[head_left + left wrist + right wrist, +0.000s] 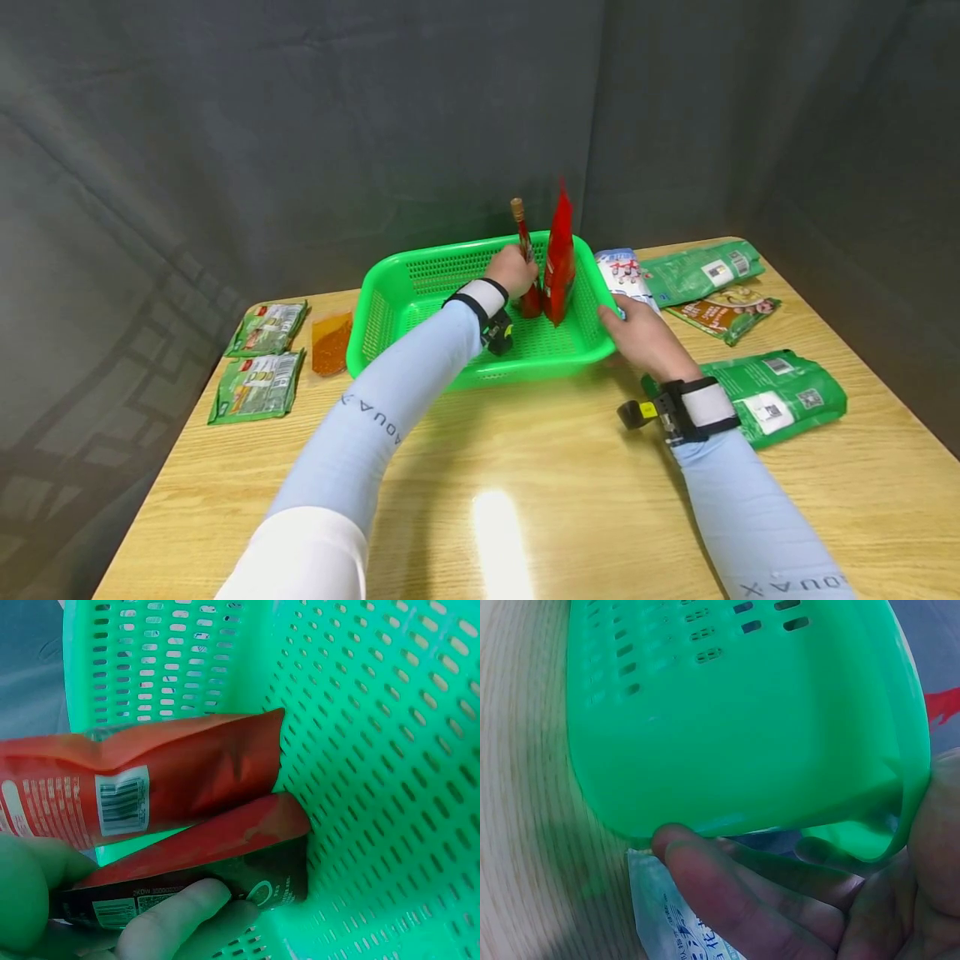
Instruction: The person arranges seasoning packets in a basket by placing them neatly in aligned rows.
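Pouch [217, 841] upright in my left hand [512, 273], centre of the head view, over the right half of the green basket [525, 368].
My left fingers are curled round it with no slack showing; its long axis runs near vertical, top leaning slightly left, lower end down by the mesh floor, though I can't tell whether it bears weight. Just right of it stands the red packet [558, 267]. My right hand [645, 333], right of centre, lies farther off, gripping the basket's end rim.
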The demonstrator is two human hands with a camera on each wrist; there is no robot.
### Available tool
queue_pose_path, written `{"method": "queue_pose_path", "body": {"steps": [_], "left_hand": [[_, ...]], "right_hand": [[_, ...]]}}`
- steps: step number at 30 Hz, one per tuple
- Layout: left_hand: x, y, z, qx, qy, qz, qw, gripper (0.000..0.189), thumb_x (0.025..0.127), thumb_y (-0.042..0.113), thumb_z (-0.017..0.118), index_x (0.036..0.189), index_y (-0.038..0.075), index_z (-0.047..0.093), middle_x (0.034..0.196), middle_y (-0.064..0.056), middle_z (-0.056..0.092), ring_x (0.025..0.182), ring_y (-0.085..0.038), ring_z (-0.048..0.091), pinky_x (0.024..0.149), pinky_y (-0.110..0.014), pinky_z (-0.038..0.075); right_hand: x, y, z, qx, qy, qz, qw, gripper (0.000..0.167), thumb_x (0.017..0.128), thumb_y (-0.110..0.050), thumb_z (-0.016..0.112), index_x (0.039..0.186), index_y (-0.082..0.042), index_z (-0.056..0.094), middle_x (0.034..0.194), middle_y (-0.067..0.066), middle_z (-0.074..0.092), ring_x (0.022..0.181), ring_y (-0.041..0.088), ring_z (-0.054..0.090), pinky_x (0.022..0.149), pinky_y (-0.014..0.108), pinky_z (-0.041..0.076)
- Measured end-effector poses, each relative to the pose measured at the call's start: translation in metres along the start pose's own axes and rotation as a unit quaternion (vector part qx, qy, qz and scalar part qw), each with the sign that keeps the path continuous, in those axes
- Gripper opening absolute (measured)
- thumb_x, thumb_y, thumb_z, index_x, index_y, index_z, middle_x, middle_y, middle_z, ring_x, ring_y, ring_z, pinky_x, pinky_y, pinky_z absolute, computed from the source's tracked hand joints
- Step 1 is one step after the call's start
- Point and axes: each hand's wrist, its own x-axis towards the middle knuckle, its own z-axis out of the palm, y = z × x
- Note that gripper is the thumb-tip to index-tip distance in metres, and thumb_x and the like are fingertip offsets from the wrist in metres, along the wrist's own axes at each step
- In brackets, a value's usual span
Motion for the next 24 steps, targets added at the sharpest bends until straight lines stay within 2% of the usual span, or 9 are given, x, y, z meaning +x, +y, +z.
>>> {"method": "queue_pose_path", "body": {"steps": [10, 14, 18, 21, 24], "left_hand": [[0.005, -0.003, 0.002, -0.021, -0.017, -0.007, 0.9996, 0.019, 0.1, 0.019, 0.053, 0.093, 0.004, 0.062, 0.091, -0.008, 0.064, 0.083, -0.022, 0.062, 0.071, -0.032, 0.05], [0.004, -0.004, 0.002, -0.029, -0.057, -0.003, 0.9979, 0.016, 0.095, 0.017, 0.063, 0.102, 0.004, 0.058, 0.095, -0.008, 0.06, 0.087, -0.022, 0.059, 0.073, -0.031, 0.049], [-0.003, -0.002, 0.0, -0.044, -0.102, 0.016, 0.9937, 0.052, 0.084, 0.012, 0.075, 0.125, 0.002, 0.045, 0.106, -0.01, 0.056, 0.098, -0.023, 0.056, 0.081, -0.032, 0.048], [-0.006, 0.0, 0.001, -0.059, -0.109, 0.026, 0.992, 0.076, 0.08, 0.015, 0.082, 0.137, 0.0, 0.034, 0.119, -0.012, 0.054, 0.11, -0.025, 0.055, 0.091, -0.032, 0.047], [-0.009, 0.003, 0.003, -0.055, -0.102, 0.021, 0.993, 0.092, 0.08, 0.026, 0.084, 0.147, -0.001, 0.026, 0.132, -0.014, 0.051, 0.122, -0.026, 0.052, 0.099, -0.033, 0.044]], "right_hand": [[0.006, 0.005, 0.0, -0.008, 0.007, -0.011, 0.9999, 0.068, 0.107, -0.04, 0.034, 0.156, 0.003, 0.015, 0.157, 0.028, 0.022, 0.143, 0.045, 0.022, 0.113, 0.058, 0.02], [0.007, 0.005, -0.001, -0.01, 0.007, -0.009, 0.9999, 0.068, 0.107, -0.04, 0.034, 0.156, 0.004, 0.015, 0.157, 0.029, 0.021, 0.143, 0.045, 0.02, 0.113, 0.058, 0.019], [0.006, 0.005, -0.003, -0.008, 0.002, -0.004, 1.0, 0.069, 0.107, -0.041, 0.033, 0.157, 0.003, 0.013, 0.157, 0.029, 0.021, 0.142, 0.045, 0.023, 0.113, 0.059, 0.019], [0.004, 0.005, -0.005, 0.004, 0.0, 0.0, 1.0, 0.069, 0.107, -0.042, 0.033, 0.157, 0.001, 0.011, 0.156, 0.029, 0.023, 0.12, 0.04, 0.056, 0.113, 0.059, 0.02], [0.004, 0.006, -0.006, 0.005, 0.0, 0.001, 1.0, 0.07, 0.107, -0.042, 0.033, 0.157, 0.001, 0.011, 0.156, 0.03, 0.023, 0.119, 0.041, 0.056, 0.113, 0.059, 0.02]]}}
